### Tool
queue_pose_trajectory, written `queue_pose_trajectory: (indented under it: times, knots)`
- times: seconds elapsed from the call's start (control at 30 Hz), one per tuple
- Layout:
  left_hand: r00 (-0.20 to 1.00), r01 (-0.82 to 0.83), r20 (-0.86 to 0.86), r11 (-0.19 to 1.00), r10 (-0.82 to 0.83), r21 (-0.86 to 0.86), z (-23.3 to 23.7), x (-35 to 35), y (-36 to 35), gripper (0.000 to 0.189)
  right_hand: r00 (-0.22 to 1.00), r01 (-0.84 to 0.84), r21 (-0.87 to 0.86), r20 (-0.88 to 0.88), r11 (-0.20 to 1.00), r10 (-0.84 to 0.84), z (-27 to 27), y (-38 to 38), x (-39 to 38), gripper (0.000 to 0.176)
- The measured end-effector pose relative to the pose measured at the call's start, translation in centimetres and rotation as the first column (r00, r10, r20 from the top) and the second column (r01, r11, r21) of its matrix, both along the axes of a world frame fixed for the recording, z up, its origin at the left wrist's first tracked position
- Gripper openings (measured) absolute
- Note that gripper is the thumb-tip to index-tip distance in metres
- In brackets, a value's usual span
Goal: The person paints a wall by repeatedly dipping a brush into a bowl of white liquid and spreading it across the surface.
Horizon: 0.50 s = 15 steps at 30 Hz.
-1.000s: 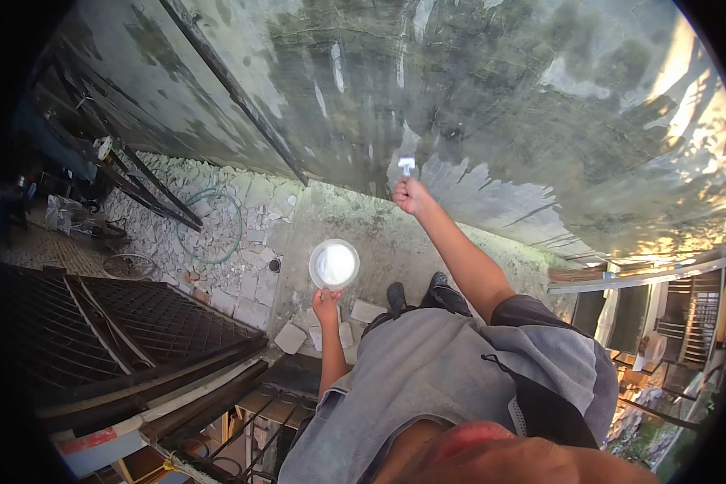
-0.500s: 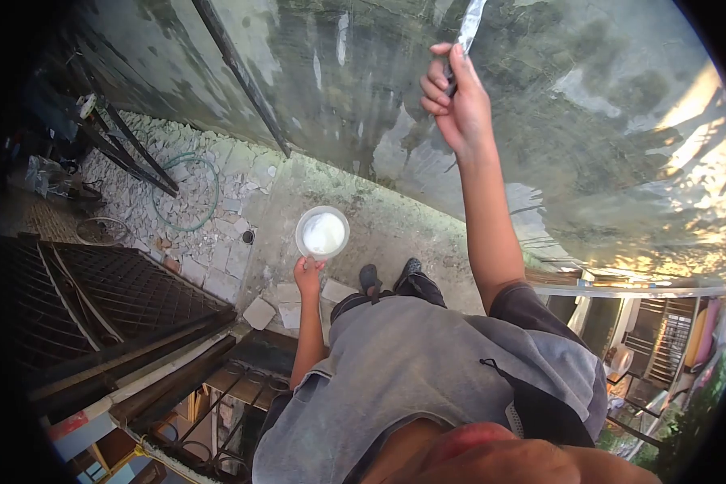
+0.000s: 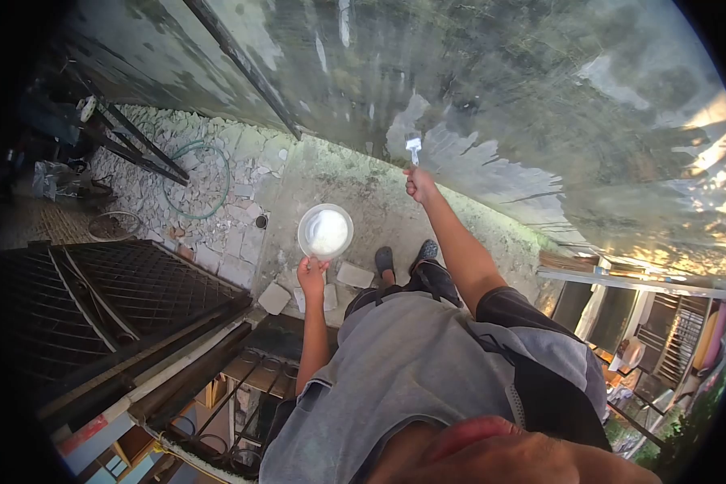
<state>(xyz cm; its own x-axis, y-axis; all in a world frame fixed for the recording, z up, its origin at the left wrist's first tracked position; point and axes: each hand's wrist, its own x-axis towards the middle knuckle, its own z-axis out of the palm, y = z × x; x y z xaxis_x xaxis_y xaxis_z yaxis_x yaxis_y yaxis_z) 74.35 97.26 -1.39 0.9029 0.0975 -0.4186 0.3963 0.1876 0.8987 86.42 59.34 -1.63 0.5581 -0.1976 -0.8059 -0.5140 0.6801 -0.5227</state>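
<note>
My left hand grips the near rim of a round pale tub, which holds a white, foamy-looking liquid. Out to the right, my right hand is closed around the handle of a paintbrush. The brush points away from me, its white-coated head low against the grey wall. Around the brush the wall carries lighter patches and streaks beside darker, damp-looking areas.
A dark pole leans on the wall. At left lie rubble, a green hose and a dark metal grille. Loose tiles rest by my feet on the concrete strip.
My right hand has come down from high on the wall to low on it, moving left with the paintbrush. My left hand still holds the tub in nearly the same place.
</note>
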Motion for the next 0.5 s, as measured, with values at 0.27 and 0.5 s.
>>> queue_pose_trajectory:
  times: [0.27, 0.5]
  knots:
    - [0.997, 0.070, 0.008, 0.997, -0.070, 0.020, -0.2, 1.6, 0.3, 0.020, 0.734, -0.041, -0.044, 0.677, 0.998, 0.060, 31.7, 3.9, -1.1, 0.035]
    - [0.976, 0.215, 0.020, 0.976, -0.215, 0.018, 1.2, 5.7, -4.6, 0.019, 0.759, 0.023, -0.695, 0.480, 0.718, 0.441, 32.9, 1.8, -8.9, 0.037]
